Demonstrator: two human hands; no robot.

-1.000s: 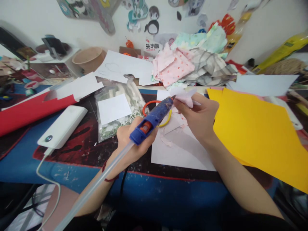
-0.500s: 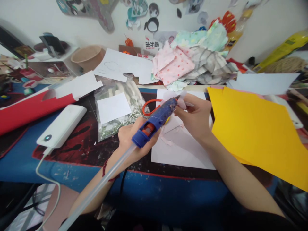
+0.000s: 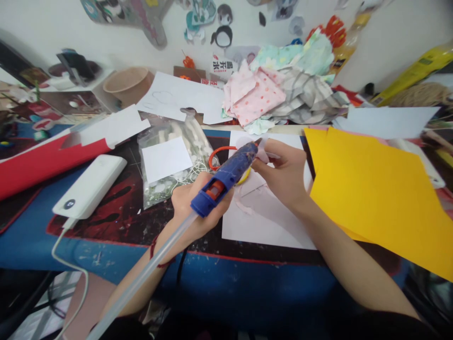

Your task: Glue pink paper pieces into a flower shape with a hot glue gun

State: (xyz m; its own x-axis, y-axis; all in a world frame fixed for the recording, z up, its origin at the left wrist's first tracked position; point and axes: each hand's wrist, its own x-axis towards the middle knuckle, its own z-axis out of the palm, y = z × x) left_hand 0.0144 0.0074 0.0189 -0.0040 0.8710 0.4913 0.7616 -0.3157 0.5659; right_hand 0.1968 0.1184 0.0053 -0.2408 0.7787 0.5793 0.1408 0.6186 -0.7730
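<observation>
My left hand (image 3: 193,208) is wrapped round a blue glue gun (image 3: 226,177), a long clear glue stick (image 3: 148,274) running out of its back end. The gun's tip points up and right, close to my right hand (image 3: 285,172). Pinched in my right fingers is a small pale pink piece (image 3: 262,153), partly hidden by the gun's nose. A white sheet (image 3: 269,231) lies under both hands, with pinkish scraps (image 3: 243,203) on it. Behind the gun show an orange loop (image 3: 213,158) and a bit of yellow.
Yellow sheets (image 3: 375,189) lie on the right. On the left are a white power bank (image 3: 90,186) with a cable, red paper (image 3: 53,165), and a clear bag (image 3: 150,193) topped by a white card (image 3: 166,159). Crumpled patterned cloth or paper (image 3: 255,97) is heaped behind.
The glue gun and both hands have shifted slightly left. More of the yellow object now shows beside the gun. The small pink piece has moved slightly with my right hand.
</observation>
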